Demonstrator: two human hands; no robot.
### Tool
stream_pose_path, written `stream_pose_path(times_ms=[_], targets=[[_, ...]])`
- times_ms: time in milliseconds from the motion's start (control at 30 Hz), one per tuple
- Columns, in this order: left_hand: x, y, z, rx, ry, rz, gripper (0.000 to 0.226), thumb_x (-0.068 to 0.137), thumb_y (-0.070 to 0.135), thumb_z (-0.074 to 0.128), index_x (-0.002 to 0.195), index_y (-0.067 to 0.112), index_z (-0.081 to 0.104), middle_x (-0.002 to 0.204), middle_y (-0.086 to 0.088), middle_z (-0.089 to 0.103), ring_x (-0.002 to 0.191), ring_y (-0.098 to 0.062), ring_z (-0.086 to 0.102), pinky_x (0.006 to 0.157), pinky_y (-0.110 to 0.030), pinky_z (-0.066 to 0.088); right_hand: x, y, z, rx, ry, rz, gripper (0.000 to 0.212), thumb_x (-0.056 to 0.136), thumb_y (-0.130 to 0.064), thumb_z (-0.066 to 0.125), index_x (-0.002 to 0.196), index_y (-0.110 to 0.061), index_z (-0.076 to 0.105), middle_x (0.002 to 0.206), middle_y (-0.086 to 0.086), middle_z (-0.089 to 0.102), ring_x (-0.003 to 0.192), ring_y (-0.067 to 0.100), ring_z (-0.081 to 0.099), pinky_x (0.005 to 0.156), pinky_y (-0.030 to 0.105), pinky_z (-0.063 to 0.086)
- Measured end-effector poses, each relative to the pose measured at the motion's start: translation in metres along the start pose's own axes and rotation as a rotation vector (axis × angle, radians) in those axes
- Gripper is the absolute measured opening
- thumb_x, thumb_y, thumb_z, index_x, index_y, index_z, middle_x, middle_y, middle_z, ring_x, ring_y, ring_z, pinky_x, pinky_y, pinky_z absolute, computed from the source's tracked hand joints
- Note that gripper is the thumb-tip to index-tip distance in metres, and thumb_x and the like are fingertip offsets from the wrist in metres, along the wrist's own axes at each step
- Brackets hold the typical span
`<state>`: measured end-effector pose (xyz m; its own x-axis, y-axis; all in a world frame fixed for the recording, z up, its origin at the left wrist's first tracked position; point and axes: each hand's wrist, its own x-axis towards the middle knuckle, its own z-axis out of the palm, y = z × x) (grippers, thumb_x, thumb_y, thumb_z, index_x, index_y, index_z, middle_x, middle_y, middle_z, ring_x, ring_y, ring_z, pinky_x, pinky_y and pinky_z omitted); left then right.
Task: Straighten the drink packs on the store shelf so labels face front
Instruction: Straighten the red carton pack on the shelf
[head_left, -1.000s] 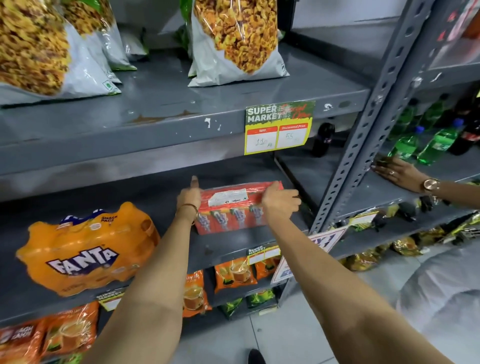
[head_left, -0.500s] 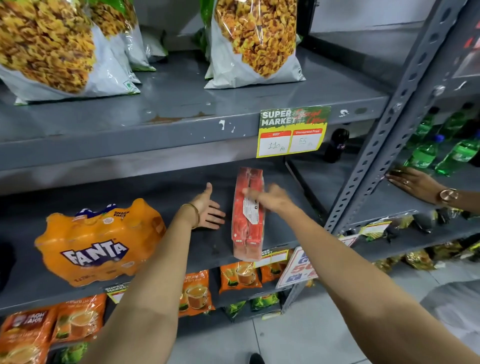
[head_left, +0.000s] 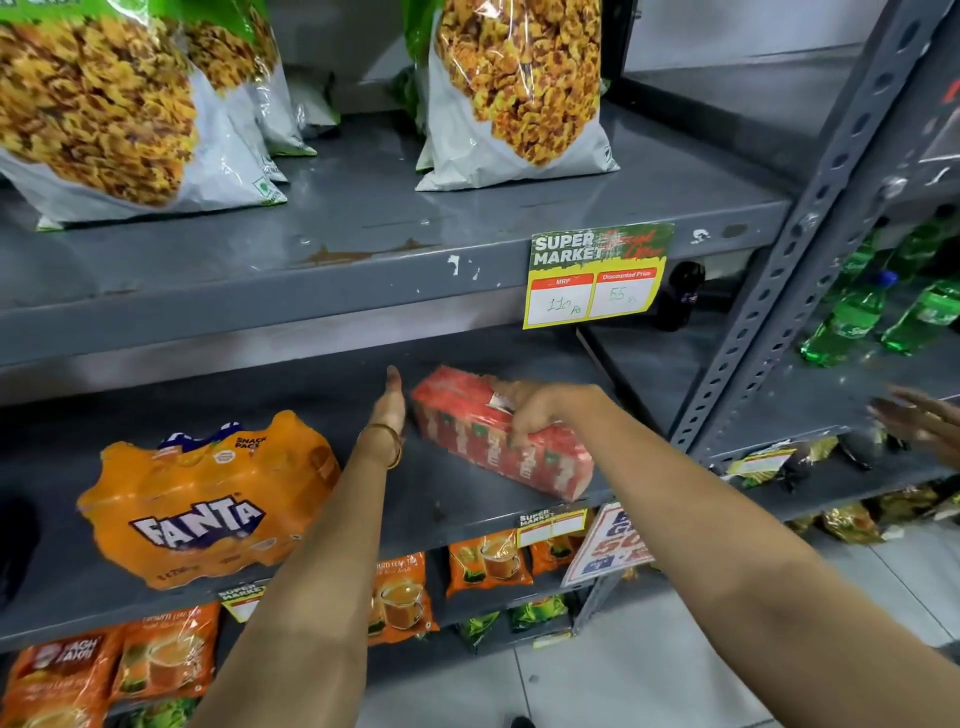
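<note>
On my head view the red drink pack (head_left: 498, 431) lies on the grey middle shelf (head_left: 457, 514), skewed so one end points toward the back and the other sits at the front edge, just above a small price tag (head_left: 551, 525); my right hand (head_left: 540, 410) is clamped over its top, fingers curled down its near long side and thumb hidden behind, so I read it as gripping the pack; my left hand (head_left: 390, 408) stands on edge just beside the pack's far end, fingers straight and pressed together, flat and holding nothing; whether it touches the wrapper I cannot tell; a thin bangle (head_left: 385, 441) circles that wrist; well to the left on the same shelf sits an orange Fanta multipack (head_left: 202, 499), its logo facing me and slightly tilted; on the shelf above stand bags of yellow snack (head_left: 511, 88), and a green and yellow price card (head_left: 597, 273) hangs from that shelf's lip; tea pouches (head_left: 402, 597) hang below; at the far right another person's hand (head_left: 922, 421) is blurred over the neighbouring rack, near green bottles (head_left: 852, 317).
</note>
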<state>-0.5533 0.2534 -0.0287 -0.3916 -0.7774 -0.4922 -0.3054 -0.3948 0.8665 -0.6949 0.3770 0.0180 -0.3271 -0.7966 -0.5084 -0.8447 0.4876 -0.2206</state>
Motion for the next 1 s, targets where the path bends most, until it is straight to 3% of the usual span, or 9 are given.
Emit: stream_pose_path(times_ms=[67,133,267,333,400,533,633,900,1000], targets=[[-0.002,0.003,0.002,-0.014,0.022,-0.027,0.056,0.095,0.057,0.021,0.094,0.015,0.058,0.061,0.0,0.072,0.063,-0.007,0.073,0.083,-0.035,0.046,0.003,0.0,-0.001,-0.17,-0.033,-0.048,0.11,0.074,-0.004,0.07,0.152,-0.035,-0.001,0.162,-0.001,0.01,0.15,0.027,0.004,0.117,0.055,0.014],[-0.005,0.001,0.005,-0.01,-0.041,-0.084,0.053,0.094,0.059,0.029,0.07,0.016,0.048,0.034,0.004,0.059,0.031,-0.01,0.06,0.062,-0.03,0.048,0.002,0.003,0.001,-0.194,-0.026,-0.075,0.11,0.076,-0.001,0.067,0.15,-0.039,-0.004,0.163,-0.002,-0.006,0.149,0.027,-0.014,0.115,0.063,-0.005],[0.0,-0.017,0.006,-0.004,-0.081,-0.079,0.045,0.091,0.055,0.044,0.072,0.015,0.052,0.065,-0.006,0.063,0.057,-0.021,0.064,0.068,-0.033,0.054,-0.01,0.03,0.015,0.305,0.291,-0.013,0.104,0.075,-0.032,0.074,0.153,-0.026,0.006,0.163,0.003,-0.002,0.149,0.024,-0.01,0.117,0.051,-0.008],[-0.002,-0.027,0.007,-0.032,-0.081,-0.062,0.043,0.09,0.054,0.046,0.076,0.015,0.055,0.072,-0.006,0.063,0.064,-0.023,0.064,0.075,-0.036,0.055,-0.016,0.041,0.029,0.612,0.662,0.164,0.089,0.081,-0.044,0.067,0.151,-0.013,0.022,0.16,0.01,0.02,0.149,0.028,0.013,0.119,0.044,0.01],[-0.005,-0.035,0.009,-0.083,-0.09,-0.042,0.042,0.091,0.053,0.044,0.077,0.015,0.057,0.074,-0.006,0.064,0.066,-0.023,0.064,0.076,-0.037,0.054,-0.023,0.045,0.042,0.901,0.822,0.371,0.075,0.089,-0.047,0.056,0.145,-0.002,0.032,0.15,0.019,0.038,0.138,0.034,0.037,0.112,0.039,0.029],[-0.012,-0.046,0.013,-0.264,-0.073,-0.015,0.037,0.093,0.048,0.042,0.079,0.017,0.057,0.079,-0.005,0.064,0.073,-0.023,0.064,0.085,-0.043,0.053,-0.032,0.045,0.067,1.222,0.689,0.47,0.07,0.091,-0.053,0.049,0.135,0.0,0.042,0.135,0.019,0.054,0.122,0.035,0.054,0.097,0.037,0.041],[-0.019,-0.058,0.016,-0.249,-0.008,0.028,0.035,0.095,0.045,0.04,0.079,0.018,0.057,0.077,-0.003,0.063,0.069,-0.018,0.063,0.072,-0.033,0.053,-0.033,0.045,0.08,1.253,0.644,0.396,0.059,0.091,-0.051,0.05,0.131,-0.007,0.045,0.121,0.011,0.059,0.114,0.031,0.058,0.087,0.033,0.042],[-0.037,-0.066,0.021,-0.098,-0.026,0.04,0.056,0.093,0.055,0.037,0.125,0.011,0.052,0.11,-0.013,0.068,0.098,-0.03,0.068,0.082,-0.038,0.053,-0.026,0.069,0.07,1.205,0.574,0.367,0.045,0.095,-0.041,0.047,0.127,-0.009,0.05,0.121,0.015,0.064,0.108,0.032,0.064,0.096,0.043,0.05],[-0.047,-0.069,0.029,-0.065,-0.014,0.065,0.059,0.093,0.056,0.034,0.129,0.012,0.049,0.116,-0.015,0.066,0.105,-0.033,0.066,0.073,-0.032,0.052,-0.023,0.08,0.065,1.173,0.546,0.359,0.048,0.096,-0.041,0.044,0.131,-0.008,0.047,0.124,0.017,0.062,0.111,0.034,0.062,0.099,0.046,0.048]])
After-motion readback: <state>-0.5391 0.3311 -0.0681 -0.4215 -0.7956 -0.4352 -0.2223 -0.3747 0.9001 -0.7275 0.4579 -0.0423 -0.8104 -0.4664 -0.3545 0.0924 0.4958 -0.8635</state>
